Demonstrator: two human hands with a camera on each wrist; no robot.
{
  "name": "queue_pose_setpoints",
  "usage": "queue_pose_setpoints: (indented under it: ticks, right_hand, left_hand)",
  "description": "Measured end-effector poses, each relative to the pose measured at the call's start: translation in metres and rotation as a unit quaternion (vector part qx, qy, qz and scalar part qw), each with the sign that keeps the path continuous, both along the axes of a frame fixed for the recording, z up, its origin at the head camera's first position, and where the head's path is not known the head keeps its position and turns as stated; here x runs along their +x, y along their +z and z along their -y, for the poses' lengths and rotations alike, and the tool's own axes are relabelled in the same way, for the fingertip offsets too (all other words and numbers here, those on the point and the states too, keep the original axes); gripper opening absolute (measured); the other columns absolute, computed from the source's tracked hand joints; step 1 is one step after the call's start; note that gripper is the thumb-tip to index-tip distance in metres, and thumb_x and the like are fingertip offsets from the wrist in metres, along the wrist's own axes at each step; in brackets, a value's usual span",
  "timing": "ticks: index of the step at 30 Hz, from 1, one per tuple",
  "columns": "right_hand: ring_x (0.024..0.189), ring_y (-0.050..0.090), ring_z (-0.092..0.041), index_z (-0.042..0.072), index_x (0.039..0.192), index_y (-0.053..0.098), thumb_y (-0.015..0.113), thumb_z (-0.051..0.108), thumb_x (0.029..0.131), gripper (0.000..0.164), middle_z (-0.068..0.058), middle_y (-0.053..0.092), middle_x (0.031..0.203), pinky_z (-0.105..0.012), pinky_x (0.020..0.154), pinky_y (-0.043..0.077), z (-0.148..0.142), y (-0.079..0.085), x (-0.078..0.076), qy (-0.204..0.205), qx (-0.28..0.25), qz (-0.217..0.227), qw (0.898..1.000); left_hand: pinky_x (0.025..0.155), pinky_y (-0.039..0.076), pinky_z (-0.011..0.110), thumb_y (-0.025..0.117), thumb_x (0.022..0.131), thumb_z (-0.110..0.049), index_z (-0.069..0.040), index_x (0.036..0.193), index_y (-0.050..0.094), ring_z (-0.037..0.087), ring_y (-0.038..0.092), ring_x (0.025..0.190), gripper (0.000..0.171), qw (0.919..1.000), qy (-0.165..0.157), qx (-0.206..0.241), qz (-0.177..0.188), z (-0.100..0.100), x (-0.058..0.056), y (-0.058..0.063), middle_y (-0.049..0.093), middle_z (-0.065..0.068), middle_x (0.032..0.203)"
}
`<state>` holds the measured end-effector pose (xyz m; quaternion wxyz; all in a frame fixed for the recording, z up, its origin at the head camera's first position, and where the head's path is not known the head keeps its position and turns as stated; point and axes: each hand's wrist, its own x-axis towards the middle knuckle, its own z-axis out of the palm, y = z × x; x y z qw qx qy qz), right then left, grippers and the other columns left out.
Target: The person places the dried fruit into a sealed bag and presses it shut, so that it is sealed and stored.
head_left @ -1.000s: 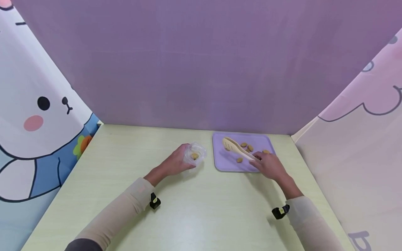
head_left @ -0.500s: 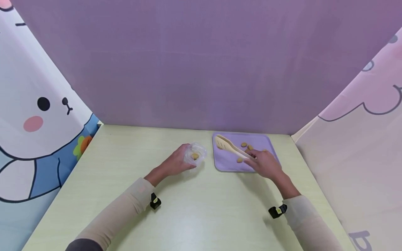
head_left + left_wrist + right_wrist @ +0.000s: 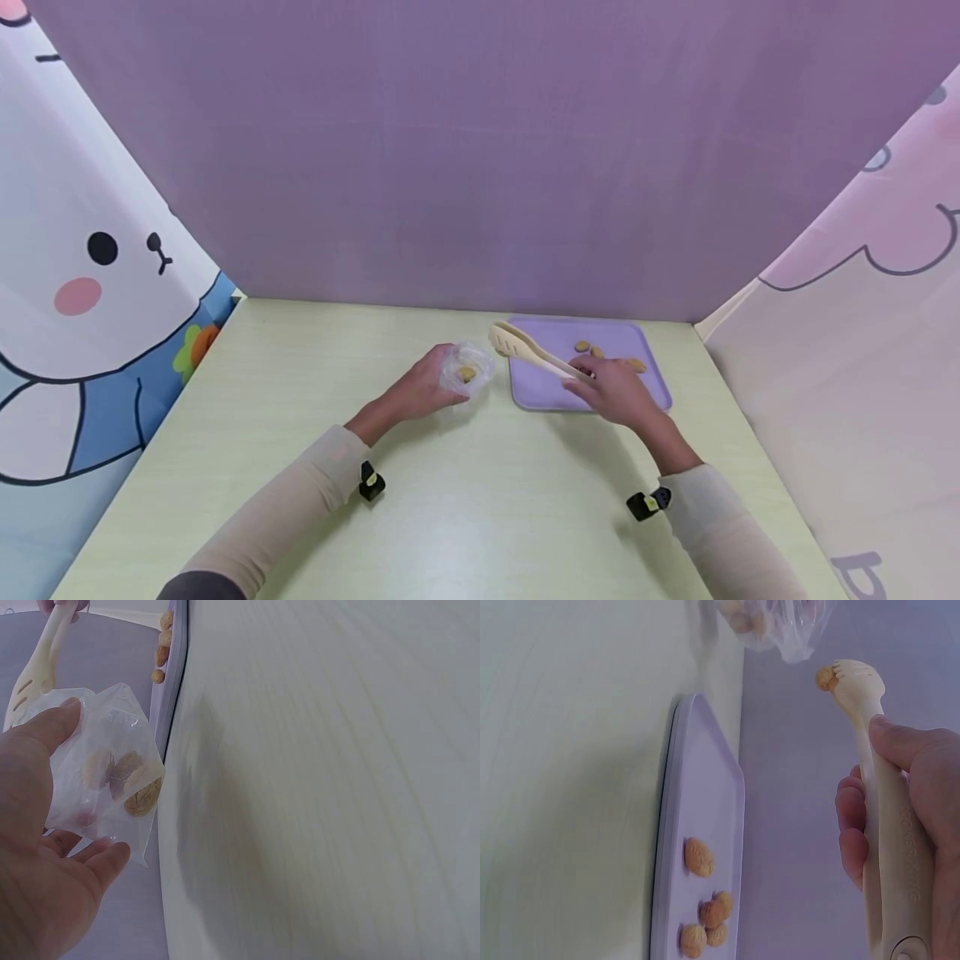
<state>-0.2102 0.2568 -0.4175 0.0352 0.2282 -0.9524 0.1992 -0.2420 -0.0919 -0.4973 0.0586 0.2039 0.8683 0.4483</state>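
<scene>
My left hand (image 3: 417, 390) holds a clear plastic bag (image 3: 90, 799), its mouth spread between thumb and fingers. Walnuts (image 3: 140, 796) show through the thin film. Cream tongs (image 3: 528, 350) are gripped in my right hand (image 3: 621, 397), the thumb on one arm and the fingers round the other. At their tips they pinch one walnut (image 3: 826, 678). The tong heads hang above the tray's left edge, a short gap to the right of the bag. More walnuts (image 3: 699, 857) lie on the purple tray (image 3: 546, 393) below my right hand, which partly hides them.
The pale wooden table (image 3: 465, 517) stretches in front of both arms. A purple backdrop (image 3: 480, 167) rises behind its far edge. Printed cloths stand at the left (image 3: 127, 333) and right (image 3: 847, 375) sides.
My right hand has carried the tongs left, from over the middle of the tray to its left edge near the bag. The left hand and the bag have stayed in place.
</scene>
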Motion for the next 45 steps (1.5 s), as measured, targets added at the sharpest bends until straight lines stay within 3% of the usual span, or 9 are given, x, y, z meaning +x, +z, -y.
queue_pose_setpoints:
  ticks: [10, 28, 36, 45]
  right_hand:
    - [0.064, 0.050, -0.010, 0.012, 0.111, 0.073, 0.073, 0.029, 0.094, 0.024, 0.006, 0.065, 0.074, -0.030, 0.060, 0.042, 0.015, 0.005, 0.001, 0.012, 0.006, -0.002, 1.000]
    - [0.060, 0.047, -0.007, 0.011, 0.113, 0.072, 0.073, 0.031, 0.094, 0.027, 0.007, 0.062, 0.071, -0.026, 0.057, 0.041, 0.029, 0.008, 0.003, 0.036, -0.006, -0.001, 0.999]
    - [0.065, 0.049, -0.009, 0.010, 0.114, 0.072, 0.074, 0.033, 0.093, 0.031, 0.007, 0.063, 0.073, -0.031, 0.064, 0.042, 0.025, 0.007, 0.003, 0.019, -0.018, 0.005, 1.000]
    - [0.067, 0.052, -0.011, 0.009, 0.115, 0.071, 0.072, 0.034, 0.094, 0.033, 0.002, 0.067, 0.082, -0.029, 0.062, 0.044, 0.009, -0.002, 0.001, -0.004, -0.021, 0.033, 0.999]
  left_hand:
    - [0.092, 0.051, 0.041, 0.084, 0.082, -0.026, -0.005, 0.150, 0.036, 0.021, 0.057, 0.109, 0.085, 1.0000, 0.000, 0.006, 0.004, -0.001, 0.000, 0.002, 0.056, 0.009, 0.127]
    - [0.097, 0.052, 0.044, 0.084, 0.082, -0.025, -0.007, 0.151, 0.036, 0.023, 0.057, 0.114, 0.086, 0.9999, -0.001, 0.010, 0.001, -0.001, 0.001, 0.004, 0.055, 0.008, 0.132]
    - [0.096, 0.051, 0.044, 0.084, 0.083, -0.026, -0.008, 0.151, 0.036, 0.023, 0.057, 0.111, 0.086, 1.0000, 0.003, 0.005, -0.001, 0.001, 0.000, 0.003, 0.055, 0.008, 0.130]
    - [0.096, 0.050, 0.044, 0.084, 0.083, -0.027, -0.006, 0.150, 0.036, 0.023, 0.056, 0.112, 0.085, 1.0000, -0.002, 0.002, -0.006, 0.004, -0.001, -0.001, 0.055, 0.009, 0.131]
